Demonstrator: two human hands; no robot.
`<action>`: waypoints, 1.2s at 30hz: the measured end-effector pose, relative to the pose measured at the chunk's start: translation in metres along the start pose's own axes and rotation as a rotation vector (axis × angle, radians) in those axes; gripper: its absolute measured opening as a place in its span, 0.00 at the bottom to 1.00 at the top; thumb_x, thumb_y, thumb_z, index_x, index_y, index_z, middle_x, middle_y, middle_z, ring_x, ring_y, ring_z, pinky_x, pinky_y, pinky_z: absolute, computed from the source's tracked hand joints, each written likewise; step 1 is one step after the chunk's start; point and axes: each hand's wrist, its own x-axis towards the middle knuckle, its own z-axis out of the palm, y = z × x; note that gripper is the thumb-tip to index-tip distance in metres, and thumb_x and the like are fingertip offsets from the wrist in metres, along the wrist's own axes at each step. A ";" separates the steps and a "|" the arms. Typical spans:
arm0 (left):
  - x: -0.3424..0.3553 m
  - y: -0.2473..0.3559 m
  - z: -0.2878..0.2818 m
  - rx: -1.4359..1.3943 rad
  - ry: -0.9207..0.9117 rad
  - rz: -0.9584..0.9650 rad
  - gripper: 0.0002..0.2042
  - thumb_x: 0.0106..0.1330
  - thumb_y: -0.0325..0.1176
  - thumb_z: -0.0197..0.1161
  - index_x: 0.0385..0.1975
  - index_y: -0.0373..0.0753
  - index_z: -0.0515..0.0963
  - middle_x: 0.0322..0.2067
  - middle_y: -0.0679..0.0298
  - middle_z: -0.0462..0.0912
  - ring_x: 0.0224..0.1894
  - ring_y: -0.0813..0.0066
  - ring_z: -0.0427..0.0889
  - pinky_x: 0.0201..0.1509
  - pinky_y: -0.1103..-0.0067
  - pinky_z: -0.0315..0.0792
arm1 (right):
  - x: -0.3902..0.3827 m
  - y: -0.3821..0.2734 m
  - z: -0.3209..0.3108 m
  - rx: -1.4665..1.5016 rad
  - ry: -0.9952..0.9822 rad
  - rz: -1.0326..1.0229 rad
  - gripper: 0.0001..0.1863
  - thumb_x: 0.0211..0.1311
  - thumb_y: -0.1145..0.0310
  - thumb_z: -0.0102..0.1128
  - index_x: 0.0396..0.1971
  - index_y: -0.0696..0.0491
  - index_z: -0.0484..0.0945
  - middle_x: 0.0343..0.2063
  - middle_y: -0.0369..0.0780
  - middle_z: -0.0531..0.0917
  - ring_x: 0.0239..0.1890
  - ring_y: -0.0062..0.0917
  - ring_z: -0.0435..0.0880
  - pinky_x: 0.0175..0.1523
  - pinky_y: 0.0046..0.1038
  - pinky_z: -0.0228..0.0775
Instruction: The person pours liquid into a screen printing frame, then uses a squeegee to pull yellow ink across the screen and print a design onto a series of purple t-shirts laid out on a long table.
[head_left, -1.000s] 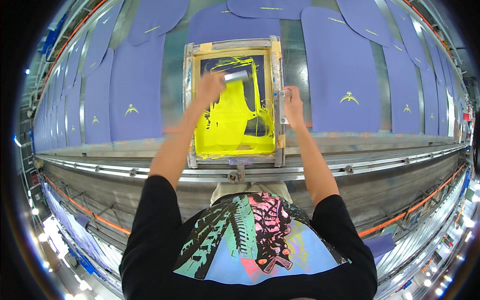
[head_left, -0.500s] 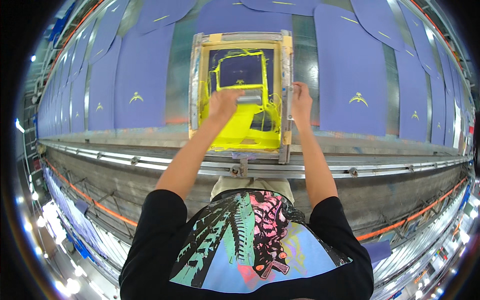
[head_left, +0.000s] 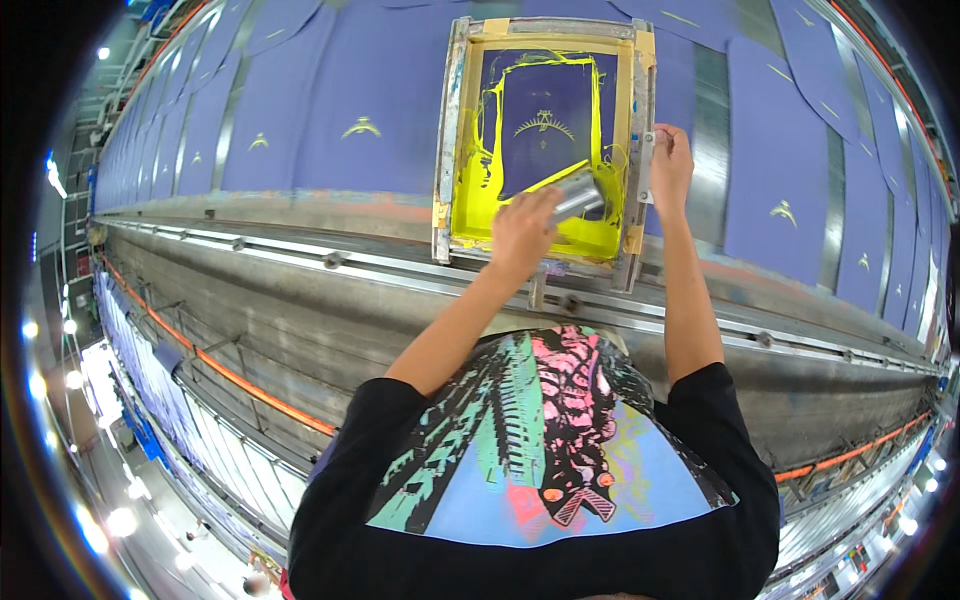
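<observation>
Beneath the left hand point(head_left: 524, 232), clenched around a metal squeegee point(head_left: 578, 196), yellow ink point(head_left: 475, 215) smears a framed screen point(head_left: 448, 150); the right hand point(head_left: 672, 170) curls at its right edge, grip unclear. Either side of the hands, purple panels point(head_left: 390, 90) cover the table point(head_left: 711, 150). Nearer the body runs a metal rail point(head_left: 285, 252); low leftward, lamps point(head_left: 122, 522) glow.

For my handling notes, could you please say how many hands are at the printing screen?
2: the left hand holds the squeegee inside the printing screen; the right hand is at the screen's right side. No others show.
</observation>
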 end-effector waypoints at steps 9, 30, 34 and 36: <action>-0.047 -0.267 -0.170 -0.138 -0.273 0.012 0.24 0.51 0.20 0.62 0.50 0.50 0.83 0.45 0.60 0.87 0.46 0.57 0.86 0.49 0.64 0.79 | -0.096 -0.061 0.255 0.087 0.037 -0.071 0.09 0.74 0.65 0.56 0.43 0.54 0.80 0.28 0.43 0.82 0.28 0.28 0.78 0.38 0.31 0.71; 0.157 -0.434 -0.239 -0.255 -1.263 -0.276 0.18 0.48 0.26 0.77 0.41 0.33 0.83 0.36 0.61 0.88 0.42 0.72 0.85 0.48 0.74 0.75 | -0.130 -0.101 0.366 -0.133 0.058 0.010 0.07 0.75 0.66 0.52 0.46 0.49 0.78 0.26 0.52 0.82 0.31 0.52 0.83 0.36 0.44 0.71; 0.203 -0.436 -0.245 0.061 -0.640 -0.098 0.17 0.52 0.30 0.67 0.44 0.40 0.85 0.34 0.54 0.88 0.36 0.61 0.87 0.41 0.68 0.79 | -0.131 -0.104 0.370 -0.150 0.022 0.027 0.07 0.75 0.67 0.53 0.45 0.49 0.78 0.27 0.53 0.83 0.31 0.53 0.82 0.36 0.45 0.71; 0.199 -0.436 -0.226 0.176 -0.340 -0.049 0.16 0.57 0.31 0.63 0.45 0.46 0.86 0.35 0.52 0.88 0.37 0.55 0.88 0.41 0.64 0.80 | -0.131 -0.107 0.368 -0.129 0.010 0.031 0.07 0.75 0.67 0.53 0.45 0.50 0.78 0.26 0.53 0.82 0.30 0.53 0.82 0.35 0.44 0.70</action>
